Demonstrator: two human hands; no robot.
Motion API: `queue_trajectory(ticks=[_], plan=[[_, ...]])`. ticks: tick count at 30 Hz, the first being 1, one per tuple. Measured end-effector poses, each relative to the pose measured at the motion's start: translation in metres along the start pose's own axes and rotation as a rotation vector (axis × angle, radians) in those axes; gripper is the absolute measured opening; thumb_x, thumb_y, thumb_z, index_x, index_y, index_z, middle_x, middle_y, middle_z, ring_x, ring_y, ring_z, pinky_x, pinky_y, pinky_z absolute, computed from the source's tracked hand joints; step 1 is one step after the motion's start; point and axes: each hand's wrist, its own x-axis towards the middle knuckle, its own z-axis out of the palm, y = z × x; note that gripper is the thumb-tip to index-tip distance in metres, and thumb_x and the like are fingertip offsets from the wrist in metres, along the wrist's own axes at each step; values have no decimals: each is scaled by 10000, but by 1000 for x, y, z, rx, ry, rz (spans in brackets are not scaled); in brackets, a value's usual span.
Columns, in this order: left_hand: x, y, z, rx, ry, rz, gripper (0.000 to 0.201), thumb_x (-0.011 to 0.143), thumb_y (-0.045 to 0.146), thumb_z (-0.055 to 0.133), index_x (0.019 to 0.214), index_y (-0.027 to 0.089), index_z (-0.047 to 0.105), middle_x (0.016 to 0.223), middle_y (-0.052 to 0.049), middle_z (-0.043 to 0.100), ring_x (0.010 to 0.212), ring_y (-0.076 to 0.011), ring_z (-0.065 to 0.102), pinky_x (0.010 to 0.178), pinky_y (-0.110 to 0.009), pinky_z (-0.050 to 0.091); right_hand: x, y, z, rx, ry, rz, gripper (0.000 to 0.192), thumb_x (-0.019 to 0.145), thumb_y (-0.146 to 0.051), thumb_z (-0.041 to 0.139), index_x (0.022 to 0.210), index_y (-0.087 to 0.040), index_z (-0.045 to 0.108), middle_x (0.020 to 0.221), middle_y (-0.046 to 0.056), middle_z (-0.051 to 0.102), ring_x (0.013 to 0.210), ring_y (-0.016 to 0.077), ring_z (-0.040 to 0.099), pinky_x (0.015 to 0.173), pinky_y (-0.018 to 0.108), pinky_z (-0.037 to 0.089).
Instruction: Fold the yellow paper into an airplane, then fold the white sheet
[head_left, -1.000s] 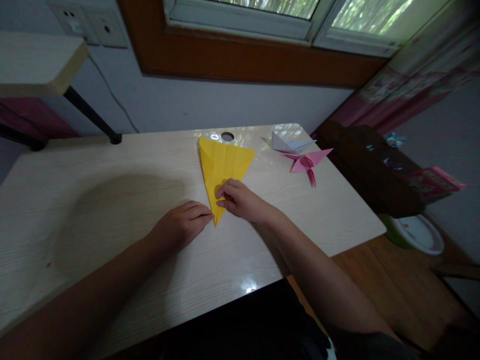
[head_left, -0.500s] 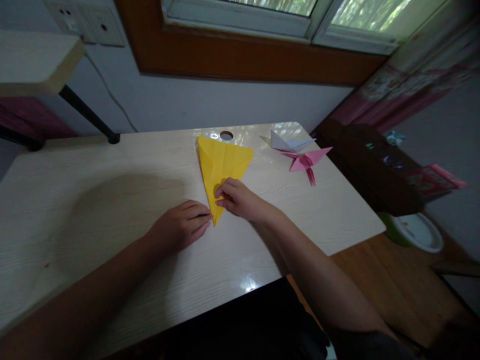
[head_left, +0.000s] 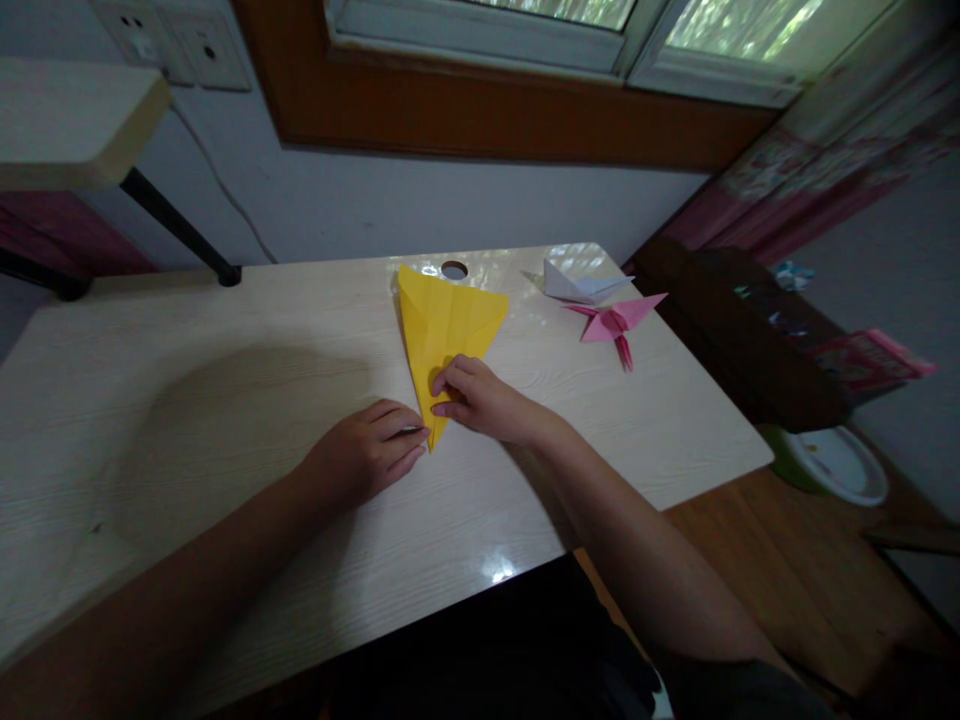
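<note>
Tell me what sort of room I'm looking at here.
Probably a room in a home, at a light wooden desk under a window. The hands press a yellow folded paper; finished white and pink paper models lie nearby.

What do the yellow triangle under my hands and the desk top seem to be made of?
The yellow folded sheet looks like thin matte paper: it lies flat and shows sharp crease lines. The desk top looks like pale wood-grain laminate with a glossy finish, since window glare reflects off it; whether it is laminate or varnished wood cannot be told.
</note>
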Motion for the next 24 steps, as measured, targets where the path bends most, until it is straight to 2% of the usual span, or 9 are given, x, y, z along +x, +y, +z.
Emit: queue_trajectory(ticks=[19, 24], plan=[[1, 13, 3, 82, -30, -65, 170, 973, 150, 550, 1034, 128, 708, 1034, -103, 692, 989, -234, 637, 892, -418, 591, 2, -6, 6, -161, 15, 8, 153, 925, -281, 690, 999, -179, 602, 1019, 91, 579, 957, 233, 513, 863, 351, 409], [-1, 13, 5, 71, -18, -50, 198, 963, 143, 554, 1090, 120, 703, 1192, -136, 686, 1183, -265, 621, 1027, -451, 562, 4, -6, 7, -125, 35, 41, 50, 930, -200, 631, 965, -185, 598, 999, 89, 587, 937, 223, 514, 844, 339, 403]])
